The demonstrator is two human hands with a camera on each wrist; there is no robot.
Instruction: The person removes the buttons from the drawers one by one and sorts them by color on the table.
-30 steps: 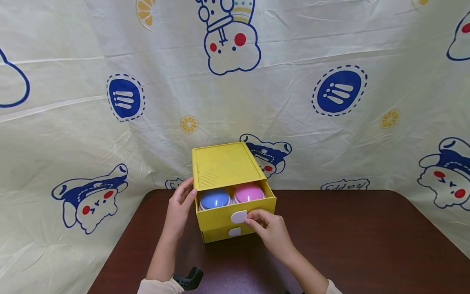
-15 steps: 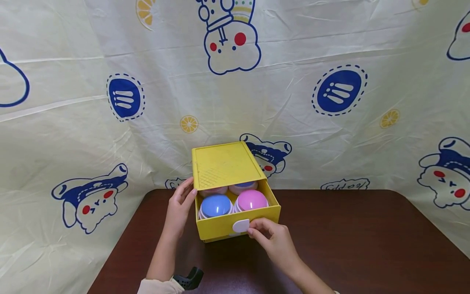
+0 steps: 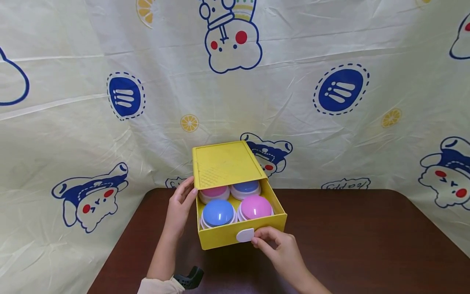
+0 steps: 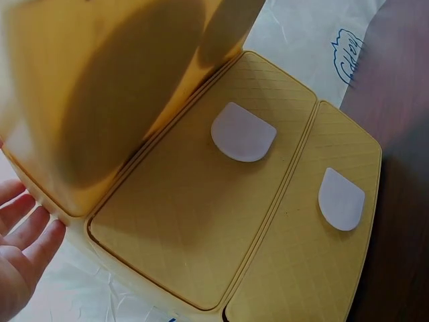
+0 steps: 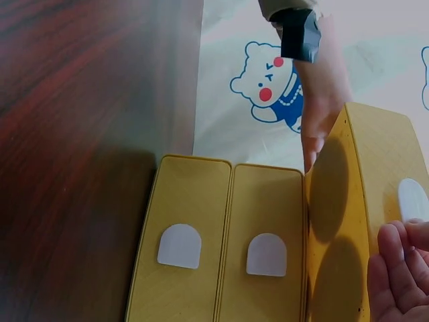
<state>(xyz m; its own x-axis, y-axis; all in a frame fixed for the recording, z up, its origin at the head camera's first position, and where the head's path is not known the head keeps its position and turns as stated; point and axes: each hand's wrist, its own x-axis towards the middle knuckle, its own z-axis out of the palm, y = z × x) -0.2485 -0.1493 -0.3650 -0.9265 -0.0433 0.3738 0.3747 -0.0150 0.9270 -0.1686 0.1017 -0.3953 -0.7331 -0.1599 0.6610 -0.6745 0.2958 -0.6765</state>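
Note:
A small yellow drawer cabinet [image 3: 227, 163] stands on the table with its top drawer [image 3: 220, 239] pulled well out. My right hand [image 3: 280, 253] pinches the white tab handle [image 3: 244, 235] on that drawer's front. Straight fingers of my left hand [image 3: 178, 210] rest against the cabinet's left side. Inside the drawer sit round, dome-topped containers with pale rims: blue [image 3: 218, 212] and pink [image 3: 256, 207] in front, a pink one [image 3: 214, 191] and a blue one [image 3: 247, 186] behind, partly covered by the cabinet top. Both wrist views show the drawer's translucent underside [image 4: 134, 80].
Below the open drawer, two shut drawers [image 4: 194, 221] carry white tabs [image 4: 243, 133]. The dark brown table [image 3: 349, 245] extends to either side. A white printed cloth [image 3: 286, 102] hangs behind. A black wrist device [image 3: 190, 278] shows at the left sleeve.
My right hand has drawn the top drawer toward me, and the rear pink and blue containers have come into view. The left hand has stayed at the cabinet's side.

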